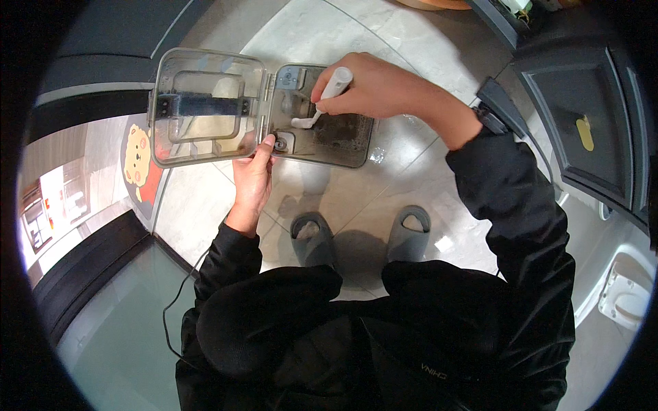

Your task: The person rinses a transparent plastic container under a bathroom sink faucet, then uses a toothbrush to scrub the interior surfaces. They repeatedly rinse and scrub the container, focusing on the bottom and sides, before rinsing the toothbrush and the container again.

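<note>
A hinged plastic box with a see-through lid point(205, 67) is spread open above the tiled floor. Its dark, stained tray point(354, 154) lies to the right of the hinge. My left hand point(255, 177) holds the box at the lower end of the hinge, thumb on top and the other fingers partly hidden beneath. In my right hand point(370, 85) is a small white-handled brush point(336, 83), pinched between thumb and fingers. The brush's white head points down into the tray, near its middle; whether it touches the bottom is hard to tell.
Grey slippers point(312, 239) are on my feet on the tiled floor point(360, 205). A dark panelled cabinet door point(581, 128) stands at right, near a white toilet point(624, 295). To the left are a mat with a cartoon bear point(138, 154) and a glass panel point(128, 318). A thin cable hangs beside my left sleeve.
</note>
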`<state>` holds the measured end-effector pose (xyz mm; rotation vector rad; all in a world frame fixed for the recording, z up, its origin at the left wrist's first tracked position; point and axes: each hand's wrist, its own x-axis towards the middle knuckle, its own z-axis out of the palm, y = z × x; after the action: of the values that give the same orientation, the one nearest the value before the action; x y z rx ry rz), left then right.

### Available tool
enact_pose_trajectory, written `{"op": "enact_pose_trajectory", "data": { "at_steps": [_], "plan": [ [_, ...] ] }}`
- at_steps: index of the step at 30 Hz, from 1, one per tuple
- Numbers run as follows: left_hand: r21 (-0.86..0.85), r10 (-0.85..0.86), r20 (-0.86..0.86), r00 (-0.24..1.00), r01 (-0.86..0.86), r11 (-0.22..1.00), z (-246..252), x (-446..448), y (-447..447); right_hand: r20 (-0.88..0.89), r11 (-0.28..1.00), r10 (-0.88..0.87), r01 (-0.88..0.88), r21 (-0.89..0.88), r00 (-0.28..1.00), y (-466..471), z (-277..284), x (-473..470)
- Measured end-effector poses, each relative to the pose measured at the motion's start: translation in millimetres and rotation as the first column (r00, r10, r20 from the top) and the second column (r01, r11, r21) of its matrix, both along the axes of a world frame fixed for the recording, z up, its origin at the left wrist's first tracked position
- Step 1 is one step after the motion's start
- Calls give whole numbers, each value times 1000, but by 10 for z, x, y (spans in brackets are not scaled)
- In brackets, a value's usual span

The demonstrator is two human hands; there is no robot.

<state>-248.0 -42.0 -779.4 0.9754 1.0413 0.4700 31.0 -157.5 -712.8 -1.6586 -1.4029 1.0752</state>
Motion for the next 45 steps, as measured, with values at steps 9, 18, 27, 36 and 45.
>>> {"op": "enact_pose_trajectory", "data": {
  "at_steps": [9,18,27,36,45],
  "plan": [
    [14,-20,-14,1000,20,1000,62,16,-6,156,997,58,-64,33,986,-35,-203,-155],
    [53,-38,8,999,38,998,4,-4,3,272,988,154,-156,-16,950,-145,-198,-73],
    [79,-46,9,999,45,996,-70,-38,17,301,959,282,-261,-107,911,-185,-115,-309],
    [94,-93,82,992,86,992,-53,-46,32,304,968,72,-139,207,950,-229,-206,-366],
    [69,-57,77,995,52,996,-46,-21,14,467,956,205,-279,94,860,-317,-231,-407]
  ]
}}
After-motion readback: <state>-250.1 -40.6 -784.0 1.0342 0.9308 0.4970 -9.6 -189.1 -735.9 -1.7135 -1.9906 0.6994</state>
